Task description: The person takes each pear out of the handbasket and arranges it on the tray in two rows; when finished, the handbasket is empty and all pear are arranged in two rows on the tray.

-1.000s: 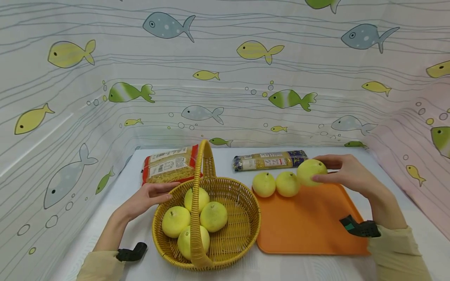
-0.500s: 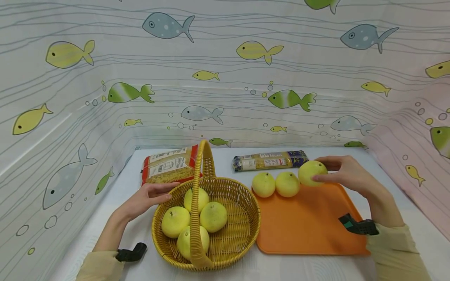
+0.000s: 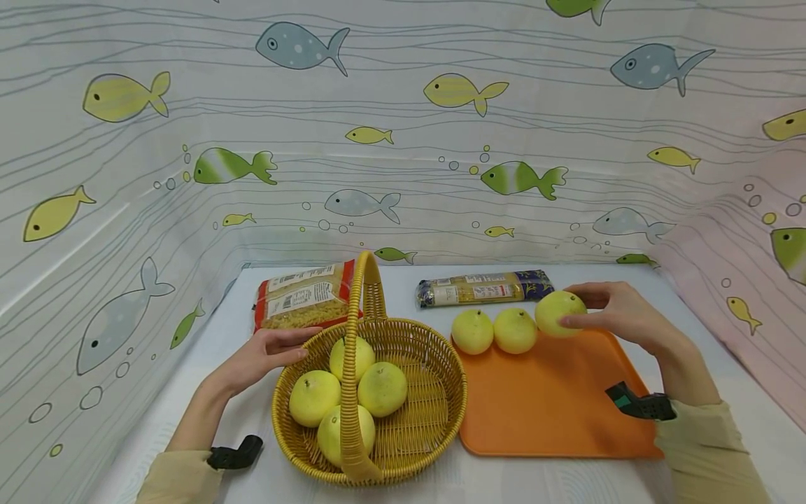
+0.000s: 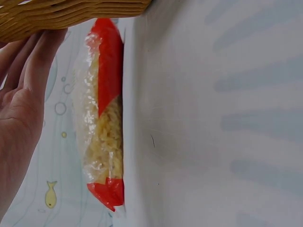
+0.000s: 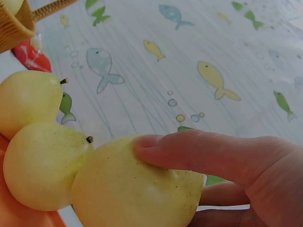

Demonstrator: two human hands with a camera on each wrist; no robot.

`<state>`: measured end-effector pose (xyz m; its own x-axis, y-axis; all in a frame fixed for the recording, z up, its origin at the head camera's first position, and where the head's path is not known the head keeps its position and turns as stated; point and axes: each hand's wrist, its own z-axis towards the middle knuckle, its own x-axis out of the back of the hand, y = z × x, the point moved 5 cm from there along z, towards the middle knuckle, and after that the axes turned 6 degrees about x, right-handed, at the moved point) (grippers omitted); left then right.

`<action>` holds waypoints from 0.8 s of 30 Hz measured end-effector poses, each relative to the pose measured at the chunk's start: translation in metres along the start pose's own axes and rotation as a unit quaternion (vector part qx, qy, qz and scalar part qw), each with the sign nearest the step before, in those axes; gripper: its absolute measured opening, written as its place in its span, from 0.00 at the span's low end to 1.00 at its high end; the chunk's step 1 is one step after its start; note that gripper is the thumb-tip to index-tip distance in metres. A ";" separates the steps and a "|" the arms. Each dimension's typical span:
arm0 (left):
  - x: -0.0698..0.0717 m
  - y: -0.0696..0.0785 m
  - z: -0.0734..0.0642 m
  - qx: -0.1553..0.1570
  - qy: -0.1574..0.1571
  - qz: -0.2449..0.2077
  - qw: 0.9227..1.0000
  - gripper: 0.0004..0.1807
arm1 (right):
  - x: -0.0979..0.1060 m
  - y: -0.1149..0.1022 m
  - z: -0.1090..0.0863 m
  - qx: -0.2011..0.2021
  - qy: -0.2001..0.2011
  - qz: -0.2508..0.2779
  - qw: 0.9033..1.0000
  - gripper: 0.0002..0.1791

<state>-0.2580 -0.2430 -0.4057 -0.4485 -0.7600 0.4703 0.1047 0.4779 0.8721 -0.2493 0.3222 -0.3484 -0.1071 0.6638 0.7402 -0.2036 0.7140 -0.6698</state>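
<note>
My right hand (image 3: pixel 623 313) grips a round pale-yellow pear (image 3: pixel 559 314), thumb on the near side and fingers behind it. That pear is at the far edge of the orange tray (image 3: pixel 554 406), right of two more pears (image 3: pixel 515 330) in a row. In the right wrist view the thumb presses the speckled skin of the held pear (image 5: pixel 137 189). My left hand (image 3: pixel 261 357) touches the left rim of the wicker basket (image 3: pixel 428 448) with its fingers extended. In the left wrist view those fingers lie against the basket's side. Several pears (image 3: pixel 383 389) sit in the basket's left half.
A red-edged bag of pasta (image 3: pixel 305 297) lies behind the basket at the left. Behind the tray is a clear and dark-blue pack of spaghetti (image 3: pixel 481 288). The basket's tall arched handle (image 3: pixel 351 364) rises over its middle. Fish-printed sheeting (image 3: pixel 409 161) encloses the table.
My right hand has lowered slightly with the pear, toward the tray and a little to the right. The left hand has stayed at the basket rim.
</note>
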 end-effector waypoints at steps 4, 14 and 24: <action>0.000 0.001 -0.001 0.001 0.002 0.000 1.000 0.25 | -0.001 0.001 0.001 0.002 -0.003 -0.005 1.000 0.43; 0.000 0.002 -0.001 0.002 0.003 0.000 1.000 0.25 | -0.003 0.007 0.004 0.002 -0.012 -0.020 1.000 0.42; 0.000 0.000 -0.002 0.018 0.000 -0.003 1.000 0.26 | -0.007 0.016 0.007 -0.002 -0.021 -0.024 0.999 0.44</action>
<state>-0.2560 -0.2443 -0.4049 -0.4482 -0.7638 0.4644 0.0701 0.4879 0.8701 -0.2583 0.3272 -0.3637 -0.1381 0.6185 0.7736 -0.2064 0.7460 -0.6332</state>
